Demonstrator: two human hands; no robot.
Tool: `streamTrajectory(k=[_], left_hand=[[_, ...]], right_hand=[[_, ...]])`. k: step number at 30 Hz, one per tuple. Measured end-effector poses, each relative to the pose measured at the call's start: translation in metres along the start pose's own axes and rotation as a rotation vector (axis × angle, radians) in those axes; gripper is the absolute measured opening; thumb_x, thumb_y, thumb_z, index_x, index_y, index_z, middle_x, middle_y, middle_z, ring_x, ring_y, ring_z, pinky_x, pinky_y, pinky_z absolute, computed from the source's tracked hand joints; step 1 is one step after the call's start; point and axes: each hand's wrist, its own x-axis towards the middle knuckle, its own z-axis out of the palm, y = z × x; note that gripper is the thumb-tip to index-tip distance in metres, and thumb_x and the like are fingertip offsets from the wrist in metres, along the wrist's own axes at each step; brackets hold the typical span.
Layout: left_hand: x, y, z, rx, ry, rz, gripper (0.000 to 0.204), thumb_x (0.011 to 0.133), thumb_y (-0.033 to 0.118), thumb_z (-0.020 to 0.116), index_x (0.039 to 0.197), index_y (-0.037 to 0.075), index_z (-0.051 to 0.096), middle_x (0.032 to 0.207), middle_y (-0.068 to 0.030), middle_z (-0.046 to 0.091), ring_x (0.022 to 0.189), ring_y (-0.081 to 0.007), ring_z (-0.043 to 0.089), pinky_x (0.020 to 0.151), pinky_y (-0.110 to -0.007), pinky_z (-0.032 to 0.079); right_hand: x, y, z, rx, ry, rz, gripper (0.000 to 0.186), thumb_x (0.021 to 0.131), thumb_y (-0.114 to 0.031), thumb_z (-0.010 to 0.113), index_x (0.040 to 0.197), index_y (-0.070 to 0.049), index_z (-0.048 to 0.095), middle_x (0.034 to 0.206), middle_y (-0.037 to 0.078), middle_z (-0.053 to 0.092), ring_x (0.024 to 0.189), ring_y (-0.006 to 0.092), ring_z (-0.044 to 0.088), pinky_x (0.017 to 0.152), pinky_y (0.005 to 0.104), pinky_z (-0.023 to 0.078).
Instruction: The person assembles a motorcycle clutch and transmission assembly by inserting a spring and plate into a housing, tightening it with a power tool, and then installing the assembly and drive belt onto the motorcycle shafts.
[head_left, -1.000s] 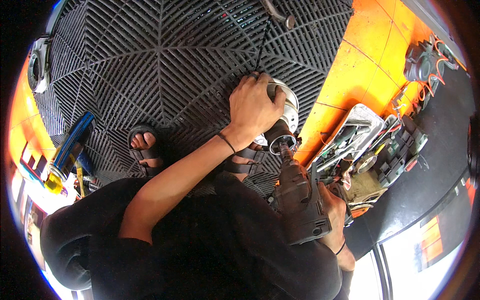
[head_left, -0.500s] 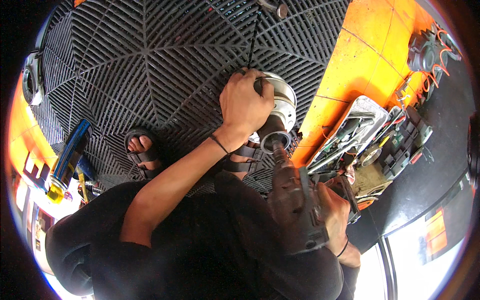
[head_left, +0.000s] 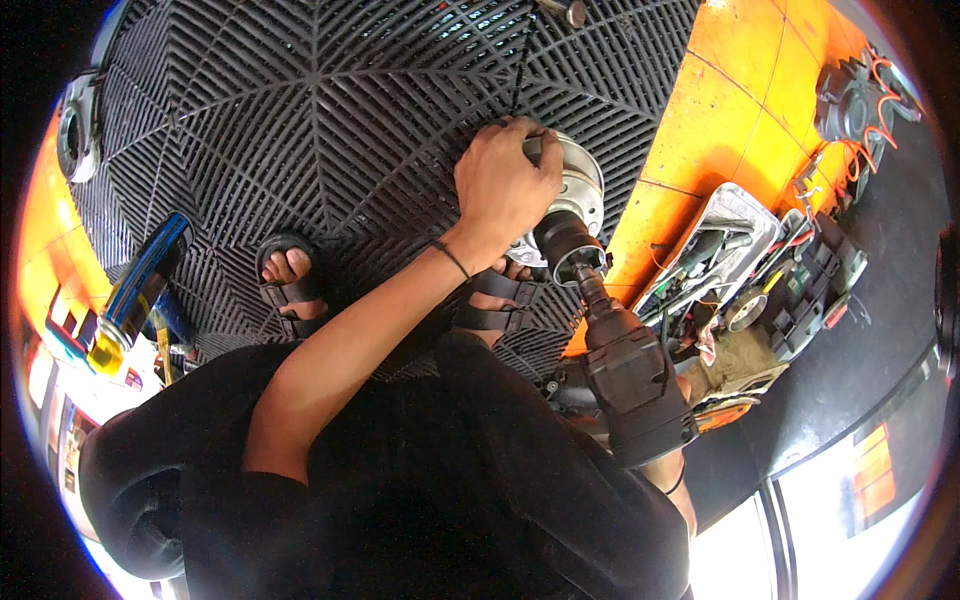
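Observation:
A round silver flanged metal part point(head_left: 583, 190) with holes in its rim stands on the black mat just ahead of my feet. My left hand point(head_left: 508, 180) is closed over its left side, the thumb across the top. From the part's near side sticks out a dark hollow cylinder point(head_left: 567, 240). The shaft of a dark impact wrench point(head_left: 630, 365) reaches into the cylinder's open end; whether its tip is seated there is hidden. My right hand point(head_left: 662, 470) holds the wrench from beneath, mostly hidden behind the tool's body.
On the right, a silver tray point(head_left: 735, 210) of hand tools lies on orange tiles point(head_left: 725, 100), beside a grey tool case point(head_left: 825, 270). A blue-and-black cylinder with a yellow end point(head_left: 150, 275) is at left. My sandalled feet point(head_left: 290, 275) rest on the ribbed mat point(head_left: 390, 150).
The impact wrench has swung rightward and away from my body, and more of its body shows. My right hand has gone mostly behind it. My left hand keeps its hold on the metal part.

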Motion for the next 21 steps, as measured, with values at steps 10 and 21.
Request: streamTrajectory(k=[10, 21], left_hand=[[0.0014, -0.0033, -0.0015, -0.005, 0.019, -0.010, 0.033, 0.091, 0.031, 0.056, 0.093, 0.002, 0.072, 0.092, -0.0248, 0.069, 0.089, -0.0448, 0.065, 0.081, -0.049, 0.051], [-0.0013, 0.0001, -0.0028, 0.096, -0.034, 0.014, 0.032, 0.090, 0.031, 0.059, 0.095, 0.002, 0.071, 0.091, -0.0245, 0.069, 0.090, -0.0436, 0.065, 0.083, -0.050, 0.051]], right_hand=[[0.0021, 0.0023, 0.0101, 0.023, 0.021, 0.002, 0.037, 0.083, -0.011, 0.063, 0.119, -0.001, 0.063, 0.092, 0.019, 0.067, 0.077, 0.0364, 0.067, 0.066, 0.0418, 0.052], [-0.0006, 0.0005, 0.0054, 0.034, 0.017, 0.074, 0.037, 0.083, -0.011, 0.062, 0.118, 0.000, 0.062, 0.093, 0.019, 0.067, 0.078, 0.0364, 0.067, 0.068, 0.0419, 0.052]])
